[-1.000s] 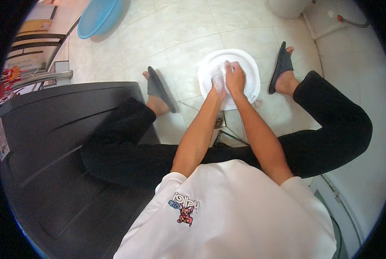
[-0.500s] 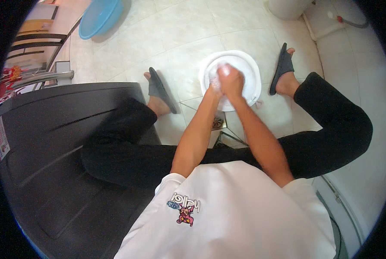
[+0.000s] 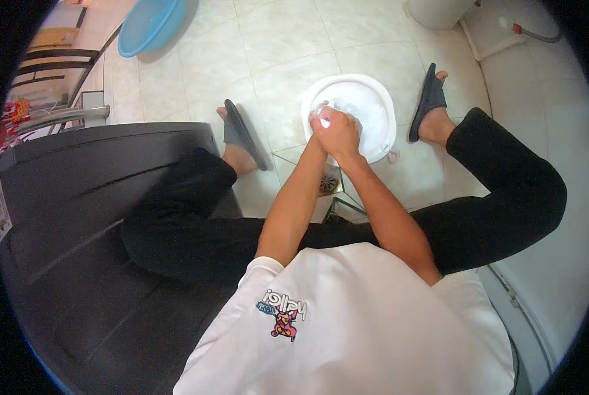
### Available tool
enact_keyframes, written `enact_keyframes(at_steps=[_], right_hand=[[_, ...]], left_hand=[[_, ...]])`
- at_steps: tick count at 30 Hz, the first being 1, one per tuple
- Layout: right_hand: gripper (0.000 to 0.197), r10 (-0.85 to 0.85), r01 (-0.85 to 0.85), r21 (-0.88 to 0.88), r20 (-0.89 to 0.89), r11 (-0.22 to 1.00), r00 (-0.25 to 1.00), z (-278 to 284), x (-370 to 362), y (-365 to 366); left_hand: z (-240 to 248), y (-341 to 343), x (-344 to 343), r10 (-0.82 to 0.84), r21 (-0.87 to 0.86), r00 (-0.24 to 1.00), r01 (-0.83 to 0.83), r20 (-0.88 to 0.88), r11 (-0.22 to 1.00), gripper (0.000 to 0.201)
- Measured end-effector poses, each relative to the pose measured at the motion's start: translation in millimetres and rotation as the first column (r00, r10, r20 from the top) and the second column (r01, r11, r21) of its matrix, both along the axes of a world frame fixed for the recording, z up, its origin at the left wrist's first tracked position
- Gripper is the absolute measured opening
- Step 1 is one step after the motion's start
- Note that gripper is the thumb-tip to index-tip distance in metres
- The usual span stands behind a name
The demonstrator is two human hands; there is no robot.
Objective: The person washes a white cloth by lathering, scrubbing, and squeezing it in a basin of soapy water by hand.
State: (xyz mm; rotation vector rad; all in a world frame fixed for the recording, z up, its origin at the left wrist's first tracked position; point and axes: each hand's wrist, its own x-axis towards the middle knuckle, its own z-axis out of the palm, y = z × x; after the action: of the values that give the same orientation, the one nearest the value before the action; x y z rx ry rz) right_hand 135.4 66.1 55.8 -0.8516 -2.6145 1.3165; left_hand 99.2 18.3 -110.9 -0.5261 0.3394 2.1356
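Note:
A white basin sits on the tiled floor between my feet, with whitish suds or cloudy water inside. My hands are pressed together over its left side. My right hand is closed on top, its fingers curled around a small white wet bundle that looks like cloth or foam; its kind is unclear. Beneath and to the left, my left hand is closed against the same bundle, most of its fingers covered by the right. A small pinkish thing lies at the basin's lower right edge.
A blue basin stands at the far left. A metal floor drain lies just nearer than the white basin. At left is a large dark grey box-like surface. A white wall with a hose runs along the right.
Both hands have shifted slightly left and toward me, onto the basin's left side. The right hand has turned over the left, and more of the basin's inside shows.

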Motion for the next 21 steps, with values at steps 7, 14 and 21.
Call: enact_keyframes(at_steps=[7,14,21], right_hand=[[0.031,-0.334,0.334,0.015,-0.014,0.943,0.943,-64,-5,49],[0.035,-0.546,0.546,0.016,0.028,0.838,0.837,-79,7,70],[0.032,-0.346,0.306,-0.348,-0.058,0.886,0.936,-49,-5,25]], left_hand=[[36,22,-7,-0.661,-0.82,0.497,-0.234,-0.563,0.522,0.035],[105,42,8,-0.371,-0.679,0.788,-0.08,-0.491,0.73,0.033],[37,17,12,-0.145,-0.508,0.985,0.076,-0.097,0.858,0.048]])
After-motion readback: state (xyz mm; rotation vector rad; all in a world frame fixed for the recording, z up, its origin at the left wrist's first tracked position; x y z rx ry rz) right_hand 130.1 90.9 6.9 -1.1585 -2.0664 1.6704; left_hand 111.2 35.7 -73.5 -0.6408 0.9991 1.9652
